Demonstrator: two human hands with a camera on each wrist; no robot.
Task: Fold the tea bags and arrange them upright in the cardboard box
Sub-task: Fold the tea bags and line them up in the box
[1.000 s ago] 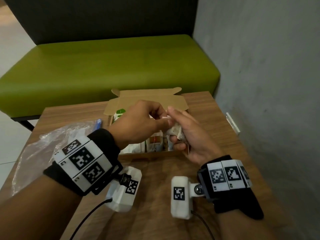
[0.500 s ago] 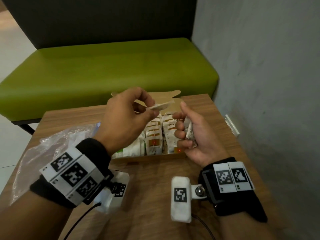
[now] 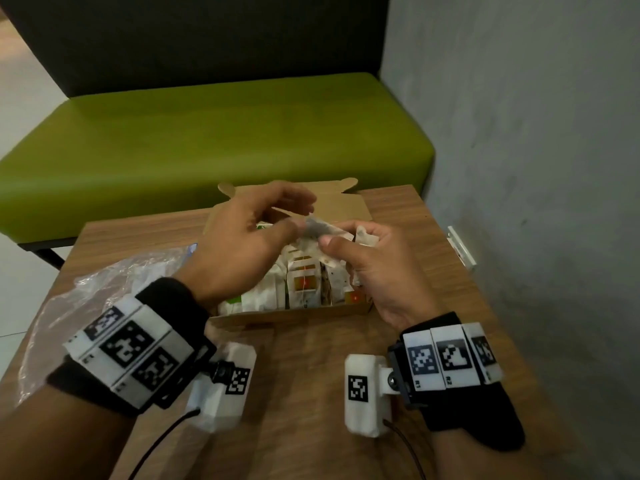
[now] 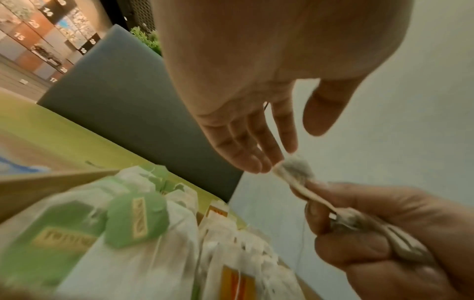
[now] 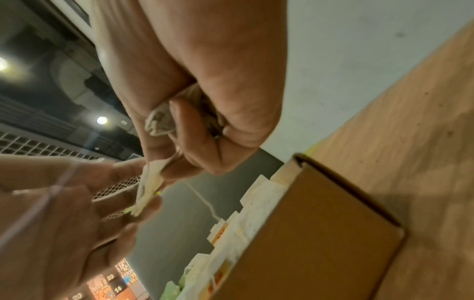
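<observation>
Both hands above box [image 3: 349,308], mid-air. Right hand [image 3: 372,268] curled, clamping tea bag [image 3: 323,230]. Left hand [image 3: 242,244] fingers straight, tips touching bag's free end. Box on table [image 3: 311,393], packed with upright bags [image 3: 304,285].

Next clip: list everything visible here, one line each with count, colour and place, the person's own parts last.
cardboard box: one, brown, open, on the table's far side.
packed tea bags: many, white with green or orange tags, upright in the box.
held tea bag: one, greyish white, above the box.
plastic bag: one, clear, table's left.
table: one, brown wood.
bench: one, green seat, beyond the table.
wall: grey, right.
wrist cameras: two, white, under the wrists.
left hand: fingertips touch the held bag's end.
right hand: grips the held bag.
</observation>
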